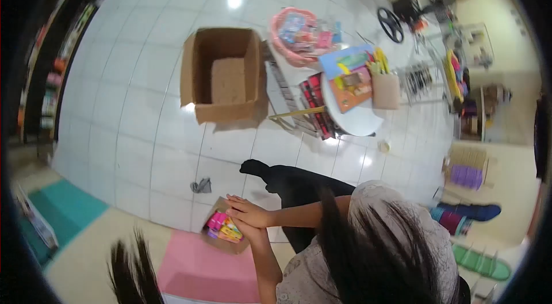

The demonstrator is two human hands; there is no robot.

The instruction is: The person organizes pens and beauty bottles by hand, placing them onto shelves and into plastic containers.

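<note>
Small cardboard box (234, 246): sitting low by the border between white tiled floor (167, 189) and pink mat (198, 264), overlapping both in the head view. Crossing right hand (253, 212) over left hand (246, 229) at the box's side, with right fingers stretched out beside the rim. Not being able to tell a grip from a mere touch, for either of the hands, with palms hidden and left fingers mostly covered.

Probably working best by spreading light, even pressure and avoiding leaning on one edge, for fear of tipping the box or buckling thin-looking walls. Ideally uncrossing the wrists and steadying opposite sides, for a more level hold. Minding the contents at the open top, too, possibly risking a slide or crumple under a careless palm.

Looking plain brown outside, with a panel facing the mat, flap or wall being hard to tell. Showing small bright packets (222, 225) within, close together: mostly pink, yellow and orange, with a touch of purple. Appearing too blurred for reading any print. Having a crumpled grey scrap (201, 185) near it on the tiles.
</note>
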